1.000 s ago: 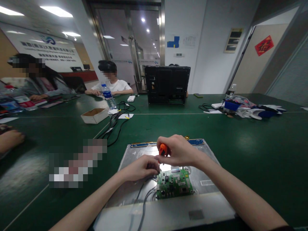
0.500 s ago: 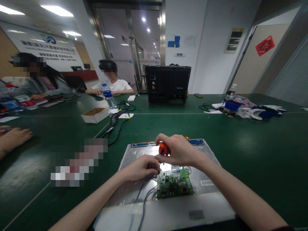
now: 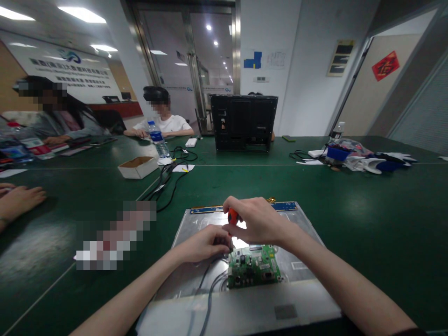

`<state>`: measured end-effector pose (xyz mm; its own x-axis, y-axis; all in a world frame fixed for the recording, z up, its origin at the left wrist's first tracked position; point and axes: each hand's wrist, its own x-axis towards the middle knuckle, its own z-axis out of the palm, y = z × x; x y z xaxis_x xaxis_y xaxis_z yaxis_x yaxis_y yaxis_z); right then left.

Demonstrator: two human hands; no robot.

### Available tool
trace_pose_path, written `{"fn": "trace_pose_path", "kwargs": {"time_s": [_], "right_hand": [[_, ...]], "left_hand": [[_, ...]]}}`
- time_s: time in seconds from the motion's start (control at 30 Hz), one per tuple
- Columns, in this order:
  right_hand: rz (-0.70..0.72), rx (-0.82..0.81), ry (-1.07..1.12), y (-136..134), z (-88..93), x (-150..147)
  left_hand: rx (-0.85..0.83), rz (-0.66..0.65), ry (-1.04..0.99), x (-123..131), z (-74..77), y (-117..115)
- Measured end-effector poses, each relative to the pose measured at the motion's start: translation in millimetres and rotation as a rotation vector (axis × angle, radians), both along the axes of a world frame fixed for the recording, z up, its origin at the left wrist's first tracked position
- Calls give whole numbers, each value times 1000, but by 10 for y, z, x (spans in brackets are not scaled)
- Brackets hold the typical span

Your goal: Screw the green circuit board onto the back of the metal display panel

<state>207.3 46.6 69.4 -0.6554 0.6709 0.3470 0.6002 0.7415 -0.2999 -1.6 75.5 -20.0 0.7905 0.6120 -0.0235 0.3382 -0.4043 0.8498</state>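
Observation:
A flat metal display panel lies face down on the green table in front of me. A green circuit board sits on its middle, with grey cables running toward me. My right hand is closed round an orange-handled screwdriver, held upright over the board's far left corner. My left hand is pinched beside the screwdriver's lower end at that corner; what its fingertips hold is hidden.
A black monitor housing stands at the far side. A cardboard box, a water bottle and black cables lie at the left. Gloves and bags are at the right. Two people sit at the far left; another person's hand rests near the left edge.
My right hand has turned on the screwdriver, so less of the orange handle shows. The other person's hand at the left has slid further onto the table.

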Motion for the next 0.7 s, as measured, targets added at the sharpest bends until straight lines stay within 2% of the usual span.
{"fn": "trace_pose_path", "kwargs": {"time_s": [0.47, 0.6, 0.7], "right_hand": [[-58, 23, -64, 25, -28, -38], [-41, 16, -42, -1, 7, -34], [-29, -22, -24, -21, 36, -32]], "left_hand": [[-14, -9, 50, -6, 17, 17], [-54, 27, 20, -10, -19, 6], [-23, 20, 11, -7, -21, 6]]}}
